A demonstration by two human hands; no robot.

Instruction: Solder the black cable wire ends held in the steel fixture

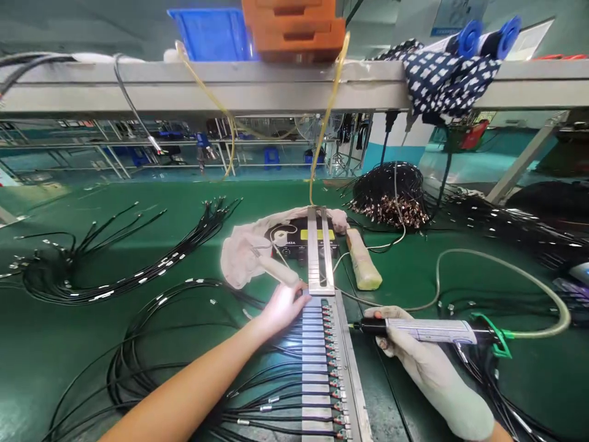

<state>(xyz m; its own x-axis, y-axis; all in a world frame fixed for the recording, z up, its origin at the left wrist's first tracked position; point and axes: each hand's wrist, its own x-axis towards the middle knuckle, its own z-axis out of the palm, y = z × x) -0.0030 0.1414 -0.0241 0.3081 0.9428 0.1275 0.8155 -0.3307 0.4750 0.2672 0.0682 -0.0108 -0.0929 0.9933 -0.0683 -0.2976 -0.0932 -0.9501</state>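
Note:
My gloved right hand (407, 344) grips a glue dispensing syringe (430, 330), a pale labelled barrel with a black sleeve at its tip and a green clamp at its rear. The syringe lies nearly level, its tip pointing left at the right side of a slotted metal cable fixture (317, 376). Several black cables (276, 402) run into the fixture from the left, their small connector ends lined up along its right side. At the far end of the fixture, my bare left hand (286, 305) holds its left edge with bent fingers and thumb; some fingertips are hidden.
Behind the fixture stand a slotted metal bracket (319, 248), a black control box (292, 252) and a wrapped block (363, 261). Cable bundles lie left (161, 270) and back right (393, 196). An air hose (501, 261) loops at right; a shelf beam (285, 86) crosses above.

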